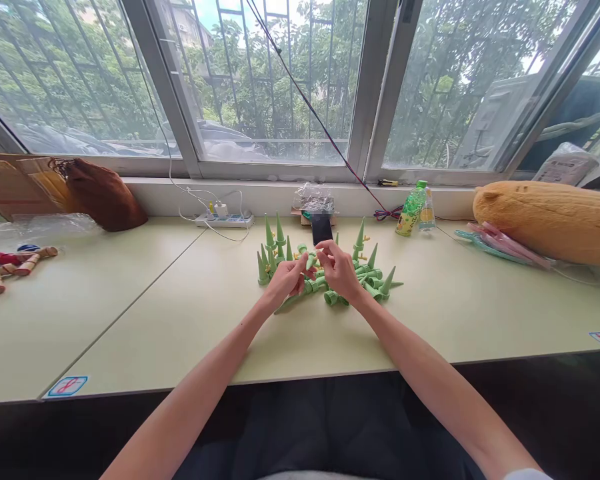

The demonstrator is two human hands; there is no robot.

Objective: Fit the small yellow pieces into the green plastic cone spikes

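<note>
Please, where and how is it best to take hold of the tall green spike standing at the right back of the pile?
Probably pinch the tall green spike by its upper half, coming from above. It stands tip up and is slim there, while a yellow piece sits beside it lower down and other green pieces crowd in front.

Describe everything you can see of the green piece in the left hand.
The green piece is small and pale green, with a smooth look like moulded plastic. The thumb and fingers of the left hand grip it and cover part of it, so its full shape and exact tilt cannot be told. It is held over the table, amid similar green parts. The right hand is close beside it; whether its fingertips touch it is unclear.
</note>
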